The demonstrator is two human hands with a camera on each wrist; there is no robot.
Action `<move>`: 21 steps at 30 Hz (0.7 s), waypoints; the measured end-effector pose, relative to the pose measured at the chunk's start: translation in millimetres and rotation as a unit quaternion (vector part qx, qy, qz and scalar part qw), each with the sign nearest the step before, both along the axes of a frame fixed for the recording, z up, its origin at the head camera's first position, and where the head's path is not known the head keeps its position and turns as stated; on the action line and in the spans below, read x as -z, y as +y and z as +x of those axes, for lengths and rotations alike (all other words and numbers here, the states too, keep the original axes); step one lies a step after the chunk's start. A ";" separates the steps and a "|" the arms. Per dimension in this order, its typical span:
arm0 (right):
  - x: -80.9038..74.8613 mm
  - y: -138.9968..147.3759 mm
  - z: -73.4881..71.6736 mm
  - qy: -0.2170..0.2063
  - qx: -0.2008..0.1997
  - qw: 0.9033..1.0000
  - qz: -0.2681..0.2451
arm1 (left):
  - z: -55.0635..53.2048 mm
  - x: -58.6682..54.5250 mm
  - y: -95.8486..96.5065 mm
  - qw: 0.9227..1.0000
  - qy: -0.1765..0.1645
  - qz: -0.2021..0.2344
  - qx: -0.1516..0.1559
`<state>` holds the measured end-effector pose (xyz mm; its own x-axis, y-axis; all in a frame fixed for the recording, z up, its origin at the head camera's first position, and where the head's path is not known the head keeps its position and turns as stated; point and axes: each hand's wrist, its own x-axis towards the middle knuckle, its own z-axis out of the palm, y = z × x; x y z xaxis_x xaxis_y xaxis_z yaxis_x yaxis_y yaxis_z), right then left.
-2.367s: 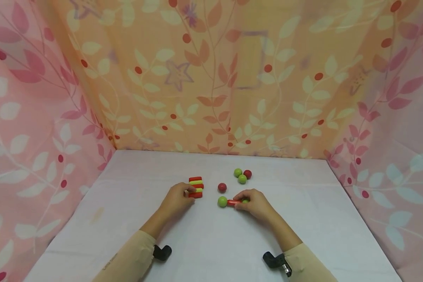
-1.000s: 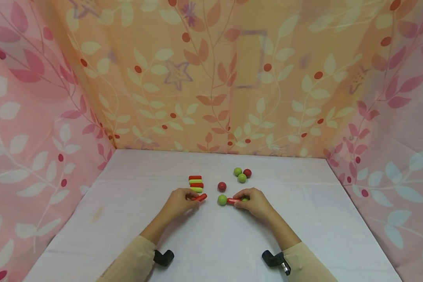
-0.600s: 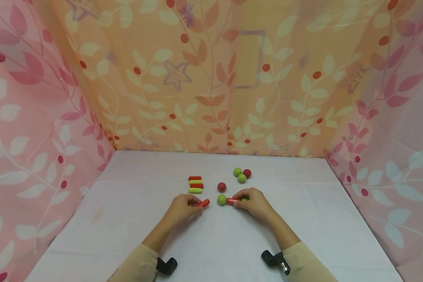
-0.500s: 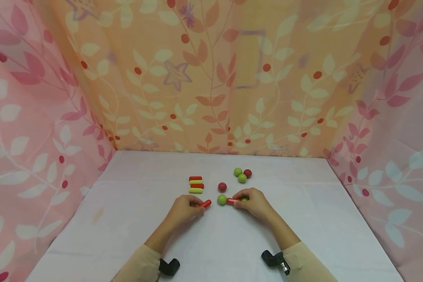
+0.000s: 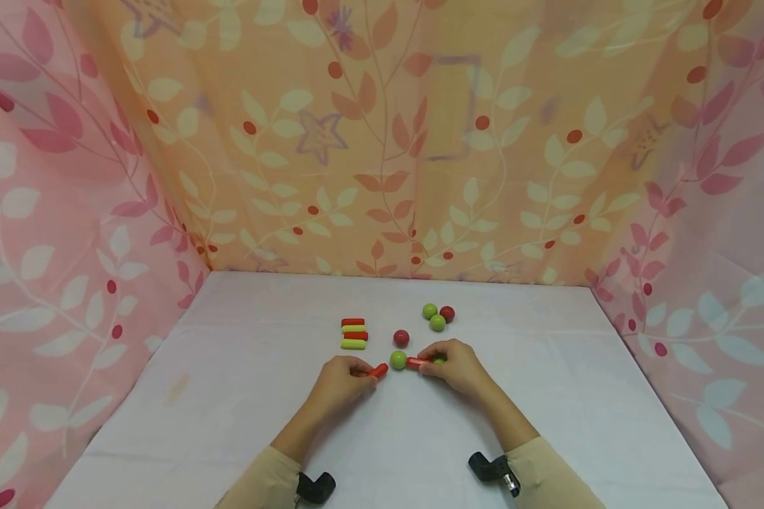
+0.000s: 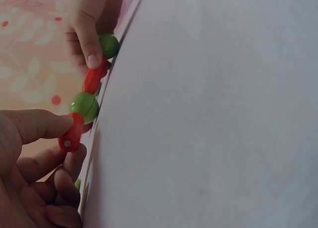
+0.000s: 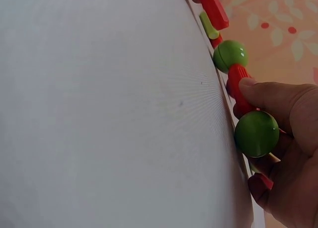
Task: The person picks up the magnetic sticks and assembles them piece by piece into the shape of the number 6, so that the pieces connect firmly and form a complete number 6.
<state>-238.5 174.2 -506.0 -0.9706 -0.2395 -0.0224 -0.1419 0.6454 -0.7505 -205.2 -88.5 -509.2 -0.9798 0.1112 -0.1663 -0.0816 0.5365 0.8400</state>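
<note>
In the head view my left hand point(image 5: 342, 383) pinches a short red plastic stick point(image 5: 380, 370) between thumb and fingers. The left wrist view shows a pale round dot on the end of this red stick point(image 6: 70, 133). My right hand point(image 5: 460, 367) grips a second red stick point(image 5: 415, 363), which joins two green balls. One green ball point(image 5: 397, 360) faces the left hand; the other green ball point(image 7: 257, 133) sits beside the right palm. A small gap separates the left hand's stick from the nearer ball in the right wrist view.
Behind the left hand, red and yellow-green sticks point(image 5: 354, 336) lie in a row on the white table point(image 5: 242, 367). A loose red ball point(image 5: 401, 338) rests near the middle. Farther back are two green balls point(image 5: 437, 322) and a red ball point(image 5: 447, 314). Floral cloth point(image 5: 356, 141) surrounds the table.
The left hand has taken the nearest red stick from the row and moved it right and toward me, close to the green ball. The right hand has shifted slightly left, keeping its grip.
</note>
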 end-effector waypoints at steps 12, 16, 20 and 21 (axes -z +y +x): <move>0.7 -5.5 -0.1 -0.003 0.011 1.000 0.005 | -3.2 0.5 11.7 1.000 0.024 -0.017 -0.001; -0.6 -6.0 0.8 -0.001 0.014 1.000 0.008 | -1.4 -2.6 14.0 1.000 0.015 -0.020 -0.002; -2.1 -6.2 1.5 0.000 0.017 1.000 0.010 | 0.4 -6.4 16.5 1.000 0.005 -0.020 -0.004; -2.1 -6.2 1.6 0.001 0.017 1.000 0.010 | 0.7 -7.0 17.1 1.000 0.003 -0.020 -0.004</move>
<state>-236.9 168.0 -503.9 -0.9781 -0.2065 -0.0242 -0.1222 0.6648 -0.7369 -204.5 -71.4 -502.1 -0.9817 0.0962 -0.1642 -0.0810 0.5695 0.8180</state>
